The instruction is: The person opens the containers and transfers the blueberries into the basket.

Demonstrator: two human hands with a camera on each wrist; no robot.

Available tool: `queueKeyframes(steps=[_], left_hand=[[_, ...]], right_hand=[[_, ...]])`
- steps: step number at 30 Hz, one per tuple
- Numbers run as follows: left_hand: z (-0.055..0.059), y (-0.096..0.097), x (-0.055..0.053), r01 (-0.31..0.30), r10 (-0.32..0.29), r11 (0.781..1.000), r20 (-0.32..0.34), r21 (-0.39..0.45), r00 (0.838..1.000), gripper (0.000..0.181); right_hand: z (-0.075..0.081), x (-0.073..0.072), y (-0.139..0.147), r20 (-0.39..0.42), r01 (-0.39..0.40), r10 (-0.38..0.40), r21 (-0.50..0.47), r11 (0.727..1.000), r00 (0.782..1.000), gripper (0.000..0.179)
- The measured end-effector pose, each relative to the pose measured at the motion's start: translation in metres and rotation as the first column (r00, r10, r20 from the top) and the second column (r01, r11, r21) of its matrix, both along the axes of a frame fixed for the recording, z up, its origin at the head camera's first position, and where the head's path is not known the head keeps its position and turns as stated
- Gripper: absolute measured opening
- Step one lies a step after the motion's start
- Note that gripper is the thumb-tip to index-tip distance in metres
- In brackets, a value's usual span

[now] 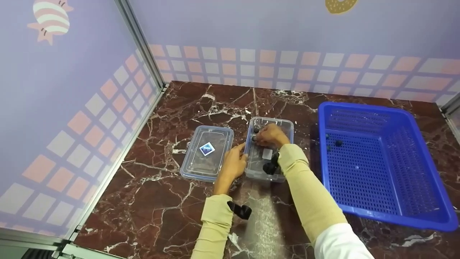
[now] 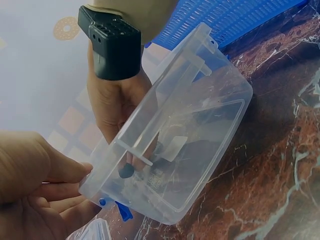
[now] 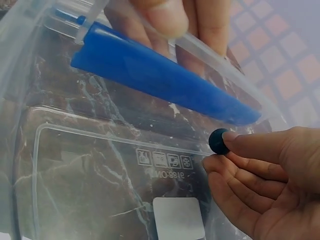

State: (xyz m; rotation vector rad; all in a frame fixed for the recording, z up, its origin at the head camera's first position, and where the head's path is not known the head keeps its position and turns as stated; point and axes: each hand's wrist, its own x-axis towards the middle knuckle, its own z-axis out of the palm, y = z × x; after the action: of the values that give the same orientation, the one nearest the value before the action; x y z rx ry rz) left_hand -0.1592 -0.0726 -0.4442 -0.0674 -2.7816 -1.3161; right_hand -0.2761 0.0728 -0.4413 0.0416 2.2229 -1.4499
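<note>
A clear plastic box (image 1: 267, 167) with blue side latches (image 3: 165, 80) stands uncovered on the table. My left hand (image 1: 235, 162) grips its left wall, the thumb over the rim and the fingers outside. My right hand (image 1: 272, 135) reaches down into the box, pinching a small dark green ball (image 3: 218, 141) between thumb and fingers near the latch side. Another dark ball (image 1: 256, 130) shows just beyond it at the box's far left corner. A whitish square label (image 3: 178, 218) lies at the box floor.
Left of the box lies a clear lid (image 1: 194, 165) with a blue-and-white sticker (image 1: 207, 149). To the right stands a large blue perforated basket (image 1: 359, 212) holding a few dark balls (image 1: 338, 143). Patterned walls border the marbled table (image 1: 161, 212) at the back and left.
</note>
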Motion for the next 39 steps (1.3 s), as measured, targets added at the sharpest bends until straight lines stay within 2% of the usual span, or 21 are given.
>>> queueKeyframes(steps=[5, 11, 19, 31, 39], left_hand=[[0.000, 0.000, -0.001, 0.006, -0.006, 1.000, 0.021, 0.010, 1.000, 0.040], [0.000, -0.001, -0.001, 0.005, -0.006, 1.000, 0.017, 0.022, 1.000, 0.040], [0.001, -0.002, 0.000, 0.006, -0.006, 1.000, 0.024, 0.022, 1.000, 0.041], [0.001, 0.000, 0.001, 0.005, -0.006, 0.999, 0.022, 0.039, 1.000, 0.040], [0.002, 0.000, 0.000, 0.004, -0.005, 0.999, 0.011, 0.043, 1.000, 0.040]], right_hand=[[0.009, -0.001, 0.005, -0.013, -0.028, 0.028, 0.000, 1.000, 1.000, 0.024], [0.030, -0.005, 0.013, -0.029, -0.039, 0.038, -0.014, 0.999, 0.999, 0.029], [0.056, -0.008, 0.029, -0.033, 0.011, -0.013, -0.061, 0.998, 0.999, 0.028], [0.078, -0.010, 0.055, -0.088, -0.014, 0.012, -0.016, 1.000, 0.996, 0.031], [0.086, -0.014, 0.078, -0.098, 0.019, -0.025, -0.061, 0.998, 0.995, 0.034]])
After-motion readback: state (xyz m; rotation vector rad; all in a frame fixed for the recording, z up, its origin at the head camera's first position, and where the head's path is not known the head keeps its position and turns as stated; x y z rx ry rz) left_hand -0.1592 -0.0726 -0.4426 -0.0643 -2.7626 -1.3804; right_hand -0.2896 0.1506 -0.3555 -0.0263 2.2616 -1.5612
